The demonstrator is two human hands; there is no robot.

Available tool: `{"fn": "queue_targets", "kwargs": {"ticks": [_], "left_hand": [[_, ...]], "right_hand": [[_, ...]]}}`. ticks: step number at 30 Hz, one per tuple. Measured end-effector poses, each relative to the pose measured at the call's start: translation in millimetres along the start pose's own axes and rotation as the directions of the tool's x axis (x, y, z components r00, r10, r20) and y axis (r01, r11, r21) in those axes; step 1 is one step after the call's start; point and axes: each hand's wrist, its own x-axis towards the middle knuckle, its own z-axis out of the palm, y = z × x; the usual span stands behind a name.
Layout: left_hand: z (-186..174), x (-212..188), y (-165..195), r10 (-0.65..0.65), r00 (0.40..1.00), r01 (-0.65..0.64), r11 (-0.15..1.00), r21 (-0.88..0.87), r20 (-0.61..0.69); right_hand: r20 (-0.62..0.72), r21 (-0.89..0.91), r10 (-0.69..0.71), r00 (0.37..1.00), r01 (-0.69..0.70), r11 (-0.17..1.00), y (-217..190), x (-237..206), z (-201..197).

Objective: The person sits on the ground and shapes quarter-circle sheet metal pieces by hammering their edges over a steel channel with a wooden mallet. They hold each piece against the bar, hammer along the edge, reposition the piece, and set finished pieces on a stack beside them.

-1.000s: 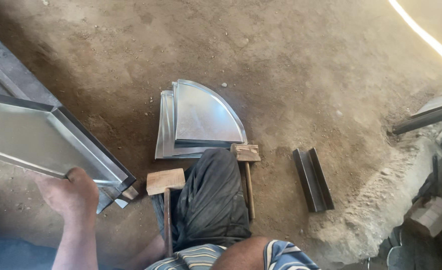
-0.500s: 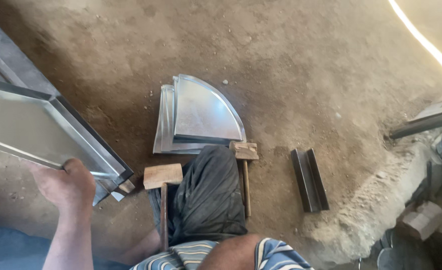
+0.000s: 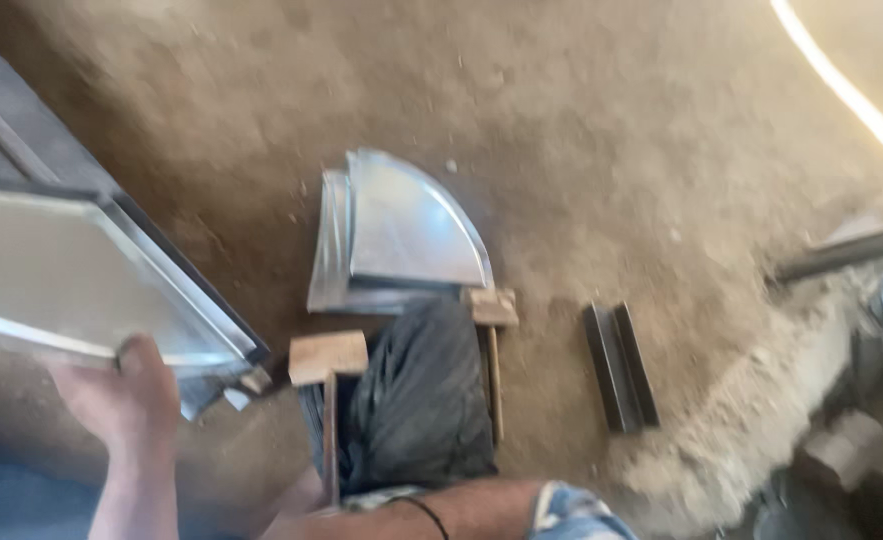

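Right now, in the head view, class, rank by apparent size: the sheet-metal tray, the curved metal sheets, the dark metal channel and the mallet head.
1. Tray, though it is nearest the camera and cut off by the frame.
2. Curved sheets.
3. Channel.
4. Mallet head, close to the channel in size.

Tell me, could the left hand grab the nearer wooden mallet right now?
Probably not as things stand: the left hand is gripping the edge of a big sheet-metal tray. The mallet lies close beside it on the dirt with nothing covering it, so once freed, likely yes.
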Motion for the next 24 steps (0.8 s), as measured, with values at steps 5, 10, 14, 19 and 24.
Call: {"fn": "queue_targets", "kwargs": {"ticks": [5, 10, 14, 19, 24], "left_hand": [[-36, 23, -41, -0.409, 0.912, 0.307, 0.655, -0.691, 0.019], [-68, 19, -113, -0.798, 0.583, 0.730, 0.429, -0.531, 0.156], [-82, 8, -119, -0.808, 0.569, 0.651, 0.326, -0.686, 0.156], [-100, 20, -108, -0.788, 0.612, 0.603, 0.409, -0.685, 0.069], [-94, 39, -116, -0.710, 0.704, 0.422, 0.444, -0.791, -0.023]], "right_hand": [[-0.078, -0.594, 0.626, 0.776, -0.540, 0.596, 101, -23, -14], [-0.106, -0.849, 0.712, 0.694, -0.435, 0.298, 170, -32, 7], [-0.288, -0.818, 0.720, 0.632, -0.553, 0.159, 194, -39, 7], [-0.467, -0.383, 0.698, 0.544, -0.835, 0.395, 193, -50, -16], [-0.604, 0.093, 0.614, 0.508, -0.720, 0.687, 186, -50, -40]]}}
